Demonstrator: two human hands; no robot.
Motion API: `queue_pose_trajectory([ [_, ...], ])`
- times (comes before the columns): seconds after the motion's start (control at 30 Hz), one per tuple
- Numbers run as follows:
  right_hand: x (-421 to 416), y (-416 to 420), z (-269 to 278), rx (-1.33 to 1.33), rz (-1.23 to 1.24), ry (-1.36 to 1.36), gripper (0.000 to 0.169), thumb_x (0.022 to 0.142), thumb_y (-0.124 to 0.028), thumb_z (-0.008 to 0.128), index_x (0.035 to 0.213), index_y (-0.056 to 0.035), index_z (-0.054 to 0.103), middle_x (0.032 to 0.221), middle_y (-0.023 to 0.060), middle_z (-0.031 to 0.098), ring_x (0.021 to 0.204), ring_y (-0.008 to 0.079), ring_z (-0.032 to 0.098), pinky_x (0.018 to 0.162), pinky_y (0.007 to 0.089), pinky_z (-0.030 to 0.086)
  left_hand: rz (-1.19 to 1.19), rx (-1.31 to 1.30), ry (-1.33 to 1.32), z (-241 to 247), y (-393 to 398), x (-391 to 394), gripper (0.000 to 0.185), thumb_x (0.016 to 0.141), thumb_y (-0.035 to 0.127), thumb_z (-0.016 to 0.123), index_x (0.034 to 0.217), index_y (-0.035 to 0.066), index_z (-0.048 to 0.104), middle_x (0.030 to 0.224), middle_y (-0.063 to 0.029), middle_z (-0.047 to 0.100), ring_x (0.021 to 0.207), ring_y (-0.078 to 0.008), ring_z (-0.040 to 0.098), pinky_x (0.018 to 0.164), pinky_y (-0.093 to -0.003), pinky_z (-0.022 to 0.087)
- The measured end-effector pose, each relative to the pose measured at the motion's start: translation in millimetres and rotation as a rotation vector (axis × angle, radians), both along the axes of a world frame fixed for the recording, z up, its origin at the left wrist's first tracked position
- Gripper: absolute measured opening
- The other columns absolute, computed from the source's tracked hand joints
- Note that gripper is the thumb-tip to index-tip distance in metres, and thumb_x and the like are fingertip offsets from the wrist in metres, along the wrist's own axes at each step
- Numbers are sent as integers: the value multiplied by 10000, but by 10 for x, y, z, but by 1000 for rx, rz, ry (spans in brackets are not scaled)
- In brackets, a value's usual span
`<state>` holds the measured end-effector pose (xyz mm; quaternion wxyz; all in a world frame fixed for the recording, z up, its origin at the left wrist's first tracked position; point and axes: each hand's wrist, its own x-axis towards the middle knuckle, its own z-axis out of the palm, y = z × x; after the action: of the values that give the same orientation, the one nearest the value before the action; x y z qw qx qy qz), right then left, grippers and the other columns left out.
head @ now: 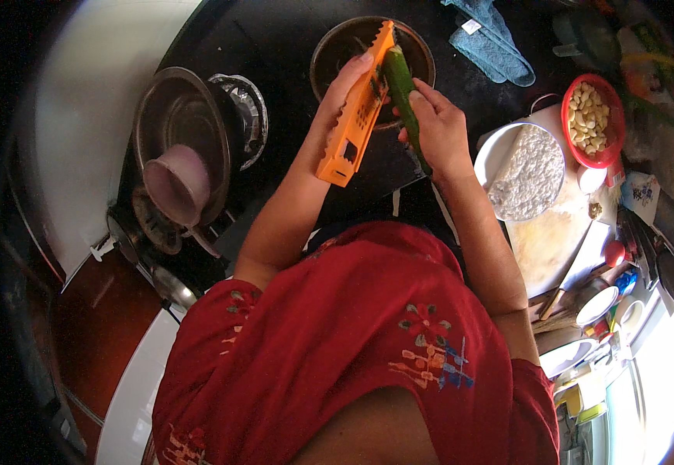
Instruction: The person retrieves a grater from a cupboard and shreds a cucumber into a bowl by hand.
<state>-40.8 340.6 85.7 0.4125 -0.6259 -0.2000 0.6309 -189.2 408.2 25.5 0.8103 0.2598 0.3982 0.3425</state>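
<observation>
An orange plastic grater (355, 119) is tilted over a round metal bowl (326, 43) on the dark counter. My left hand (349, 78) grips the grater by its upper left edge, with the fingers partly hidden behind it. In my right hand (438, 131) is a long green cucumber or zucchini (399, 78), its pale cut end up beside the grater's face. Shreds of dark green cling to the grater near its middle. What lies inside the bowl is dark and hard to make out.
At left, a large metal basin (183, 104) holds a pinkish plastic dipper (180, 180). A blue cloth (491, 46) lies at the upper right. Further right are a red bowl (617, 131) of peeled garlic cloves, a white bowl (483, 160) with a white lumpy mass, a cutting board (531, 250) and a large knife (584, 258).
</observation>
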Motion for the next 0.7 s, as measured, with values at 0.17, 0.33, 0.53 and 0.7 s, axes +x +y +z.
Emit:
queue_pose_trajectory([
  [0.17, -40, -401, 324, -65, 174, -12, 401, 953, -166, 489, 1313, 11, 487, 858, 81, 638, 554, 90, 546, 495, 225, 454, 3, -60, 126, 220, -43, 39, 442, 941, 364, 495, 1283, 85, 490, 1046, -78, 607, 931, -174, 623, 790, -315, 547],
  [0.33, -99, -218, 159, -2, 114, -78, 404, 943, -191, 509, 1287, 21, 511, 850, 77, 640, 546, 95, 557, 492, 225, 453, 18, -11, 45, 102, -34, 6, 450, 939, 354, 501, 1299, 85, 483, 1079, -86, 605, 945, -167, 618, 788, -313, 543],
  [0.53, -6, -215, 205, 8, 95, -23, 414, 957, -195, 482, 1309, 23, 486, 858, 85, 650, 530, 93, 537, 493, 210, 433, 23, -7, 14, 83, -79, 10, 424, 937, 331, 508, 1274, 73, 504, 1099, -93, 606, 926, -181, 627, 762, -326, 549],
  [0.7, -101, -482, 331, -57, 158, 12, 426, 960, -206, 488, 1318, 24, 473, 858, 85, 652, 511, 90, 529, 489, 215, 443, 10, -108, 245, 59, -98, 3, 471, 916, 388, 530, 1257, 65, 510, 1086, -101, 604, 894, -194, 634, 735, -332, 556],
])
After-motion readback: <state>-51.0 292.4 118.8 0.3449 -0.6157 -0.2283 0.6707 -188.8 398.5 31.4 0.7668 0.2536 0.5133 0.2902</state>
